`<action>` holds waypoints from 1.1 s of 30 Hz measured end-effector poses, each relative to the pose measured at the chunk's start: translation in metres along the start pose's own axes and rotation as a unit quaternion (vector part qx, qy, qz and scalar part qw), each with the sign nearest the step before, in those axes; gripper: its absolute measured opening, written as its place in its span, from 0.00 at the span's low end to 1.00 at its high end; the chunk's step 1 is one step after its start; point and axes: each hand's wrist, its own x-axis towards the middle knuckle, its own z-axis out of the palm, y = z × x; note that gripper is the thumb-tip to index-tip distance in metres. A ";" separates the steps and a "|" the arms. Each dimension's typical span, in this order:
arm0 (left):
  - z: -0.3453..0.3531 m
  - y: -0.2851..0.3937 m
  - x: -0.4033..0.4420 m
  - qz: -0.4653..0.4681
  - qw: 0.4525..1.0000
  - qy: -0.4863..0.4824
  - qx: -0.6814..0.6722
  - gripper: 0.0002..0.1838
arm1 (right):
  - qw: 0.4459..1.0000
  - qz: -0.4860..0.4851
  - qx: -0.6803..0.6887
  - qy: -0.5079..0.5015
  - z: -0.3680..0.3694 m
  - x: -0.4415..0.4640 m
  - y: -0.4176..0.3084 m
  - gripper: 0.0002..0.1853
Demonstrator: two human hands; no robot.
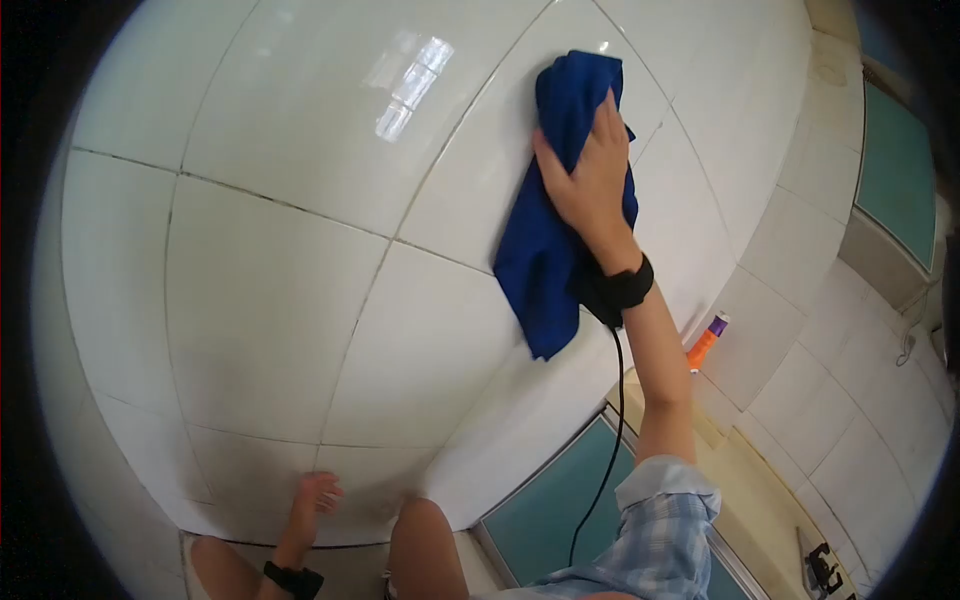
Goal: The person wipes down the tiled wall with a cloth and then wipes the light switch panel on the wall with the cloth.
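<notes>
Glossy white tiled wall (270, 310) with teal cabinet doors (570, 485) and a beige counter (775, 488) to one side. Right hand (592, 190): laid over a blue cloth (533, 275) on the wall, fingers extended, thumb spread apart. Left hand (318, 493): low, near the wall; how far its fingers close cannot be told. Black bands encircle both wrists; a black cable (606, 455) hangs beneath the right forearm. An orange bottle (703, 348) with purple cap stands on the counter.
</notes>
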 end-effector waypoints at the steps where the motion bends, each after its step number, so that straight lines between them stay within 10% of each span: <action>1: 0.004 0.005 0.000 0.014 1.000 0.005 0.006 0.24 | 1.000 0.002 0.003 0.003 0.007 0.003 0.011 0.37; 4: 0.005 0.015 0.000 0.274 0.901 -0.003 0.337 0.13 | 0.978 0.170 0.010 0.125 0.016 0.016 0.074 0.31; 12: -0.006 0.190 -0.114 0.149 0.910 0.045 0.385 0.10 | 0.961 0.237 0.043 0.134 -0.016 0.004 0.167 0.26; 18: 0.013 0.366 -0.268 0.229 0.748 0.321 0.533 0.20 | 0.970 0.203 -0.051 0.126 0.000 0.000 0.183 0.28; 24: 0.077 0.487 -0.344 0.428 0.740 0.487 0.181 0.37 | 0.966 0.202 -0.017 0.160 -0.002 -0.001 0.176 0.32; 25: 0.179 0.472 -0.259 0.427 0.736 0.490 0.191 0.37 | 0.965 0.190 -0.023 0.181 -0.001 -0.003 0.175 0.32; 28: 0.146 0.398 -0.237 0.074 0.647 0.298 0.698 0.16 | 0.964 0.158 -0.119 0.177 -0.001 -0.008 0.181 0.34; 31: 0.054 0.308 -0.267 -0.043 0.694 0.389 0.604 0.12 | 0.958 0.251 -0.012 0.137 -0.014 -0.009 0.164 0.35; 33: 0.019 0.233 -0.318 -0.219 0.506 0.209 0.808 0.15 | 0.955 0.249 -0.023 0.157 -0.012 -0.010 0.167 0.34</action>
